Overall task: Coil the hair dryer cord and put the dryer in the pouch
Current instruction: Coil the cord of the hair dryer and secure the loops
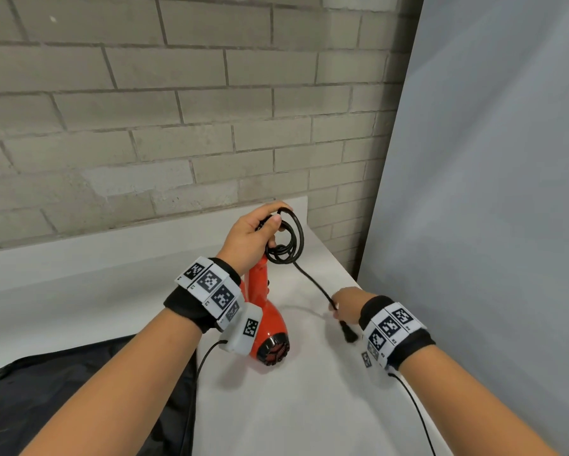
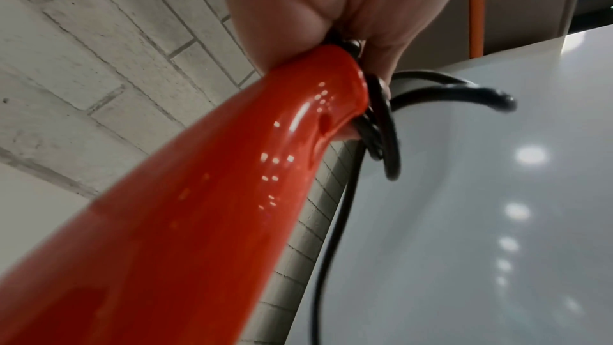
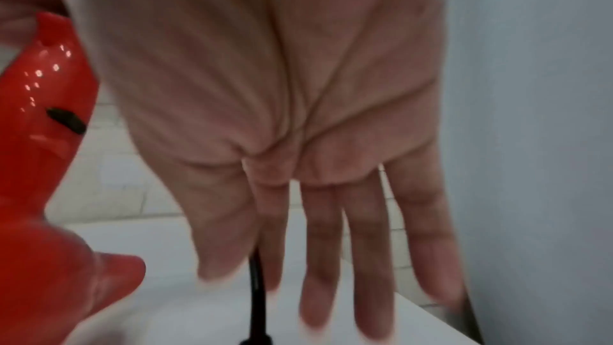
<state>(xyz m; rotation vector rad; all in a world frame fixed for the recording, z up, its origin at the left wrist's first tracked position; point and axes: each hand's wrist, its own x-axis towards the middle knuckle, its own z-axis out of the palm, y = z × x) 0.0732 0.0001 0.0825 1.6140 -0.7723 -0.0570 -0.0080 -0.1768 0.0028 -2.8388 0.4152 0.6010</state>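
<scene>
My left hand grips the end of the handle of the red hair dryer together with a few black loops of its cord. The dryer hangs handle-up, with its rear grille toward me, just over the white table. In the left wrist view the glossy red handle runs up into my palm, with cord loops beside it. From the coil the cord slants down to my right hand, which pinches it just above the plug. In the right wrist view the cord passes between thumb and forefinger.
The black pouch lies flat on the table at the lower left, under my left forearm. A grey brick wall runs along the back. A pale blue-grey panel stands close on the right of the table's edge.
</scene>
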